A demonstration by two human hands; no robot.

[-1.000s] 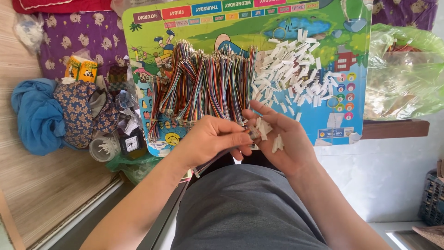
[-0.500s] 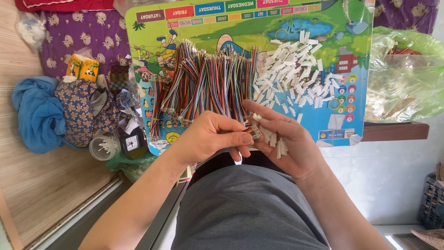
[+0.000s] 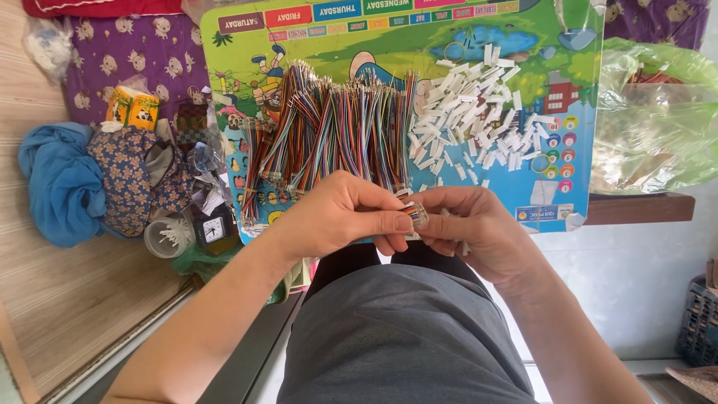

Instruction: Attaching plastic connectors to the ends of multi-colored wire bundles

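Colourful printed plastic board (image 3: 568,82) carries a row of multicoloured thin wire bundles (image 3: 336,127) and a heap of small white plastic connector housings (image 3: 479,127). Left hand (image 3: 336,213) and right hand (image 3: 479,228) both pinch one small connector piece (image 3: 417,215) at the board's near edge. Judged step: seating wire in housing; calls for fine alignment.

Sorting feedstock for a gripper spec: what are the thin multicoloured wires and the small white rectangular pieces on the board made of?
Thin multicoloured wires: likely plastic-insulated, smooth coloured jackets; shiny ends suggest bare metal tips. Small white rectangular pieces: probably moulded plastic, matte, uniform blocky shapes. Left hand and right hand pinch one small piece; too small to judge.
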